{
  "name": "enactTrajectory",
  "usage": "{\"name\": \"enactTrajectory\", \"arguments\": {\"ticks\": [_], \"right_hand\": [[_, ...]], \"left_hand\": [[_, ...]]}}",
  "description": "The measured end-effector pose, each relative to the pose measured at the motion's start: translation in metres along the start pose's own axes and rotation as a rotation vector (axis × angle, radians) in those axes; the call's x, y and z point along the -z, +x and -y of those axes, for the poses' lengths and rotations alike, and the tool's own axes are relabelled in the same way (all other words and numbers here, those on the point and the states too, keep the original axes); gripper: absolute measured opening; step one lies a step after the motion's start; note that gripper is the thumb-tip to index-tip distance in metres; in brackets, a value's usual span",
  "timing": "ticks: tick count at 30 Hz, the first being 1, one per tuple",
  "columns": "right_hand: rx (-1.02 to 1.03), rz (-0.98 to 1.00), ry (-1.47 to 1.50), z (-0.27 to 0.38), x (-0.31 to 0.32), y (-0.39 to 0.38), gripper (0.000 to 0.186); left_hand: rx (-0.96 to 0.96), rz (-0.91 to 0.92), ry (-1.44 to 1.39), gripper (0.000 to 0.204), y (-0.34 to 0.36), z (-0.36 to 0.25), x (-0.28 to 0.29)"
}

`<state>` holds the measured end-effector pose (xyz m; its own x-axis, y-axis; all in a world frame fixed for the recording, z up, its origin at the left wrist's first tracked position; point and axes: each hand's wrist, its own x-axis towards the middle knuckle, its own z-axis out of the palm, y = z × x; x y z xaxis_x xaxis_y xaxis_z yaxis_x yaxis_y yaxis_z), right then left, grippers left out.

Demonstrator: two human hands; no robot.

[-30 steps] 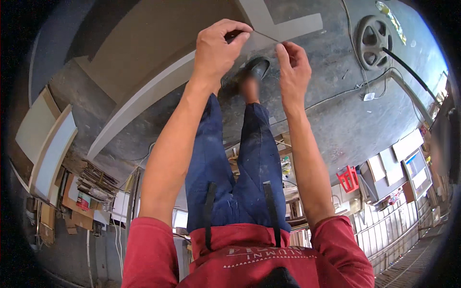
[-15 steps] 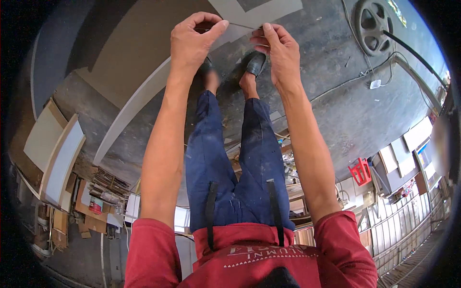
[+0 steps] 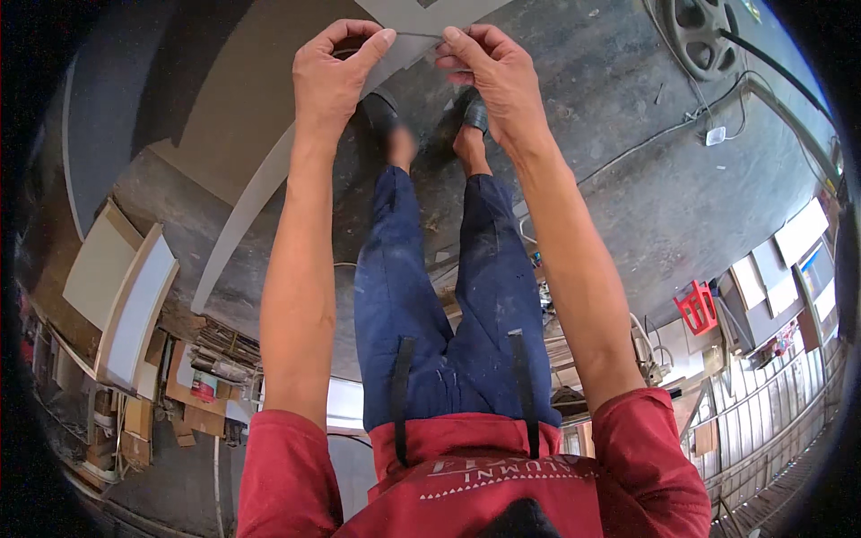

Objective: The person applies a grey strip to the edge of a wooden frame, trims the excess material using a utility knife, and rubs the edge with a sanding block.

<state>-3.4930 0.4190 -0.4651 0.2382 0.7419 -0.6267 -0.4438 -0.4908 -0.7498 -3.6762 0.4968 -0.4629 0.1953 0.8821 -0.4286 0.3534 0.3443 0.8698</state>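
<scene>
Between my two hands runs a thin, dark, flexible strip [image 3: 418, 35]; its exact kind is too small to make out. My left hand [image 3: 339, 76] pinches one end between thumb and forefinger. At the other end, my right hand [image 3: 496, 79] closes thumb and forefinger on it, the other fingers curled below. Both hands are held out ahead, above my feet. Behind the strip is a light grey flat panel [image 3: 439, 16], and a broad brown panel [image 3: 229, 99] lies left of my left hand.
A spoked wheel [image 3: 701, 38] stands at the far right, with a cable [image 3: 632, 154] along the dark floor [image 3: 619, 99]. A red plastic stool [image 3: 696, 308] is at right. Leaning boards [image 3: 134, 314] and a scrap-wood pile [image 3: 224, 345] are at left.
Both hands have shifted a little left and up in the picture. The strip now shows as a slightly bowed line between them; both pinches stay closed.
</scene>
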Motion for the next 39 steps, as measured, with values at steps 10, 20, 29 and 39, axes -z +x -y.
{"name": "enactTrajectory", "arguments": {"ticks": [10,20,29,39], "right_hand": [[0.083,-0.134,-0.206,-0.012,0.008,-0.022,0.032],[-0.247,0.121,-1.047,-0.060,0.120,-0.234,0.035],[-0.159,-0.180,-0.778,-0.033,0.114,-0.339,0.038],[-0.241,-0.630,-0.661,-0.056,0.079,-0.459,0.035]], "left_hand": [[-0.541,-0.375,0.623,0.036,-0.024,-0.004,-0.006],[-0.381,0.113,0.903,0.088,-0.075,-0.026,-0.035],[-0.332,0.235,1.299,0.078,-0.054,-0.074,-0.024],[-0.204,0.628,1.374,0.058,-0.042,-0.030,0.058]]}}
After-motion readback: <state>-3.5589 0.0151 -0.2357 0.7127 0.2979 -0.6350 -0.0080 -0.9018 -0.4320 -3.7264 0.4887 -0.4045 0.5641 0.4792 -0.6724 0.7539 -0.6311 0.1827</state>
